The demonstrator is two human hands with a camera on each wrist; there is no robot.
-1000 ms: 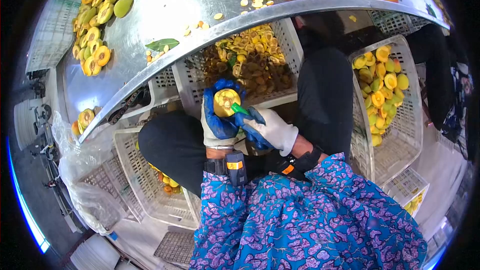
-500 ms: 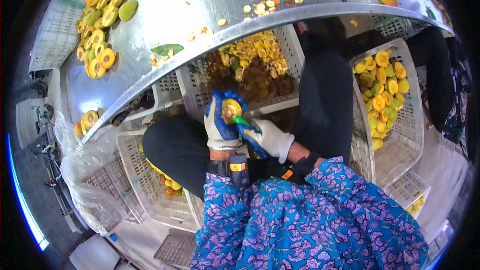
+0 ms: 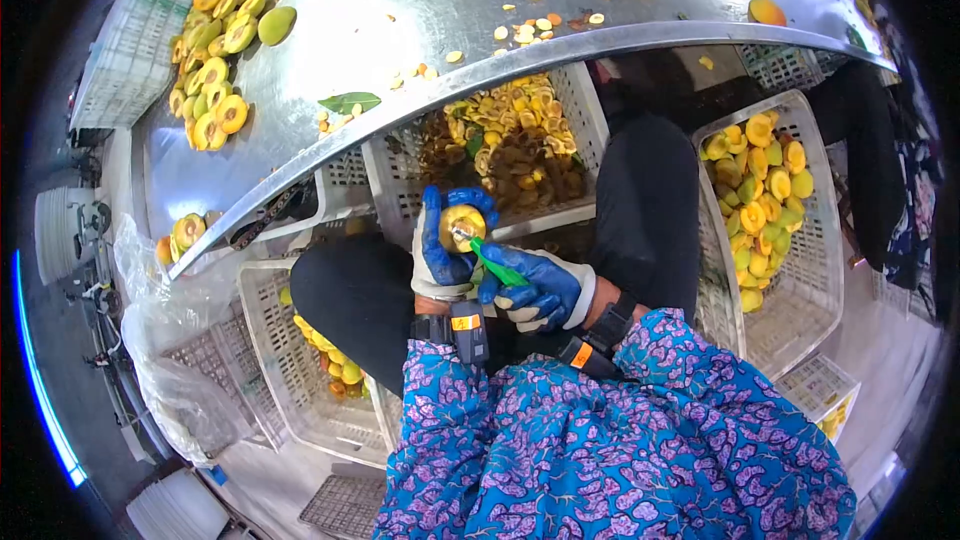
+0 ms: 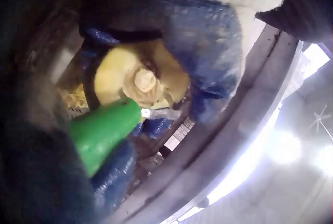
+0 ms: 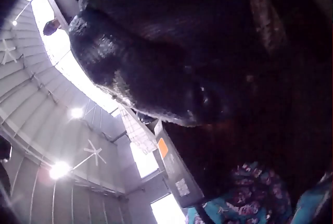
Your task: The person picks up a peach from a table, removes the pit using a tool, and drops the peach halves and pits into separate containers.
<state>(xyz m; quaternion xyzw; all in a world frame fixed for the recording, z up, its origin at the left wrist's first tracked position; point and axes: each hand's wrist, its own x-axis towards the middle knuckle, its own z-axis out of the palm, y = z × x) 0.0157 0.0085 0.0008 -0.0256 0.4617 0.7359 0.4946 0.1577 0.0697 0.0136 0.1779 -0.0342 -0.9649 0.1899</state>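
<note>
My gloved left hand (image 3: pixel 434 252) holds a halved yellow peach (image 3: pixel 459 221) with its cut face up, fingers curled around its sides. In the left wrist view a pale pit (image 4: pixel 144 80) sits in the middle of the flesh. My right hand (image 3: pixel 556 290), in a white glove with blue coating, grips a green-handled knife (image 3: pixel 503 268). Its short metal blade (image 4: pixel 165 114) lies at the edge of the peach half, close beside the pit. The right wrist view is mostly dark glove and hides the knife.
Past my hands stands a white crate (image 3: pixel 592 120) of peach scraps. Crates of halved peaches stand at right (image 3: pixel 828 270) and lower left (image 3: pixel 262 345). Ahead is the metal table edge (image 3: pixel 560 48), with peach halves (image 3: pixel 215 120), loose kernels and a leaf (image 3: pixel 350 102) on top.
My right hand has turned, so more of its blue fingers and the green handle show. The peach half stays in my left hand, its cut face tilted differently than before.
</note>
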